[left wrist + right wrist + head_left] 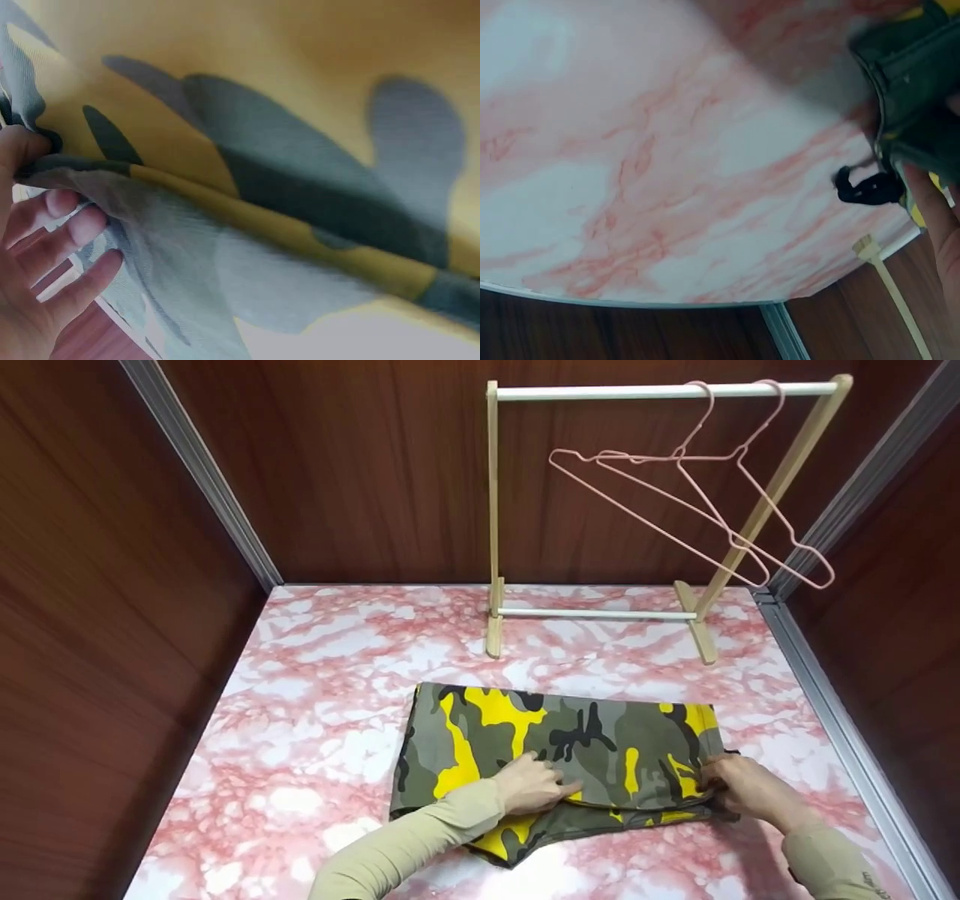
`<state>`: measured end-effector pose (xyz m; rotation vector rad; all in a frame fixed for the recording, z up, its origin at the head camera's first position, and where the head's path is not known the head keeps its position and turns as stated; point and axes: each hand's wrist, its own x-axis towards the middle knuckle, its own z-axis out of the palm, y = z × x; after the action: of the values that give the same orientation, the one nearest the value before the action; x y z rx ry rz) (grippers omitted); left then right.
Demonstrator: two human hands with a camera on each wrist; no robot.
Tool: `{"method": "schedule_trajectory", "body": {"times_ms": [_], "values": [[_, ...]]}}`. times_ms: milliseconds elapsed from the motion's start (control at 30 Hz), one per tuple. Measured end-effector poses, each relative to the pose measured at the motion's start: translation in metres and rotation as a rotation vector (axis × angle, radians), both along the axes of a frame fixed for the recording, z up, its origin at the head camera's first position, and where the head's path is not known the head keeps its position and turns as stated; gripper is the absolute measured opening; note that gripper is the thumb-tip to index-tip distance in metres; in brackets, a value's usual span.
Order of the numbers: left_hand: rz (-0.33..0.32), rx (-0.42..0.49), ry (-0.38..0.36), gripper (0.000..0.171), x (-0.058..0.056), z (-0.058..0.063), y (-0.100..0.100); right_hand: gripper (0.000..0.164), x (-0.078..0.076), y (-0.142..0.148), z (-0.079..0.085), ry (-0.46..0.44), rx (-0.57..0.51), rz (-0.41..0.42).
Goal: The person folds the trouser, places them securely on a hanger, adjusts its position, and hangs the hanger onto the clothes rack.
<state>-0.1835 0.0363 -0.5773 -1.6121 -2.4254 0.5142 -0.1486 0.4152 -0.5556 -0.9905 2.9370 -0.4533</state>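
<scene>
Yellow, olive and grey camouflage marks the garment (pixel 615 735), folded in layers on the table (pixel 337 645), with both hands on it. Through the left wrist feed I see the left hand (pixel 532 785) pinching an edge of the upper layer, its other fingers spread loosely. The right hand (pixel 742 787) grips the garment's right end; a black tab (pixel 874 189) juts out near it. I judge this to be mid-fold: the lower layer pokes out past the upper one on the near side. The next move, I reckon, calls for drawing those edges level, then pressing the layers flat. Beyond, a rack (pixel 493 495) carries two pink hangers (pixel 709 458).
</scene>
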Motion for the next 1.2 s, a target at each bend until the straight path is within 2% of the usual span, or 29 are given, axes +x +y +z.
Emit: {"method": "schedule_trajectory", "body": {"times_ms": [167,233,300,367,433,500,533,600,667,733,800,900,1000,1100,1200], "values": [[0.029,-0.032,-0.079,0.042,0.001,0.002,0.001,0.035,0.001,0.007,-0.003,0.057,-0.089,0.085],[0.032,-0.034,-0.106,0.042,0.001,0.003,0.000,0.031,0.004,0.008,-0.001,0.033,-0.106,0.097],[0.025,-0.040,-0.133,0.040,0.001,0.004,-0.003,0.026,0.006,0.007,0.003,-0.044,-0.110,0.078],[0.007,-0.039,-0.191,0.039,-0.001,0.006,-0.008,0.024,0.008,0.004,0.009,-0.147,-0.081,0.019],[-0.009,-0.022,-0.286,0.041,-0.004,0.008,-0.014,0.029,0.009,-0.001,0.016,-0.257,-0.039,-0.073],[-0.018,0.012,-0.405,0.043,-0.008,0.011,-0.020,0.033,0.008,-0.007,0.021,-0.330,0.020,-0.189],[-0.019,0.045,-0.461,0.043,-0.011,0.012,-0.024,0.034,0.006,-0.011,0.022,-0.328,0.056,-0.238],[0.021,0.106,-0.554,0.042,-0.016,0.015,-0.032,0.029,0.004,-0.019,0.022,-0.265,0.125,-0.314],[0.078,0.153,-0.583,0.042,-0.024,0.018,-0.041,0.023,0.000,-0.028,0.019,-0.161,0.171,-0.381],[0.172,0.194,-0.562,0.043,-0.034,0.021,-0.052,0.019,-0.005,-0.037,0.014,-0.053,0.184,-0.434],[0.312,0.220,-0.563,0.047,-0.046,0.025,-0.066,0.035,-0.011,-0.046,0.009,-0.022,0.153,-0.491],[0.530,0.289,-0.581,0.054,-0.066,0.027,-0.089,0.062,-0.025,-0.056,0.001,-0.103,0.089,-0.575],[0.713,0.347,-0.609,0.058,-0.084,0.024,-0.113,0.066,-0.038,-0.061,-0.004,-0.233,0.033,-0.628],[0.802,0.387,-0.589,0.052,-0.097,0.018,-0.135,0.061,-0.049,-0.061,-0.008,-0.318,0.009,-0.645],[0.849,0.438,-0.571,0.045,-0.105,0.013,-0.150,0.062,-0.058,-0.058,-0.008,-0.363,0.023,-0.646]]}}
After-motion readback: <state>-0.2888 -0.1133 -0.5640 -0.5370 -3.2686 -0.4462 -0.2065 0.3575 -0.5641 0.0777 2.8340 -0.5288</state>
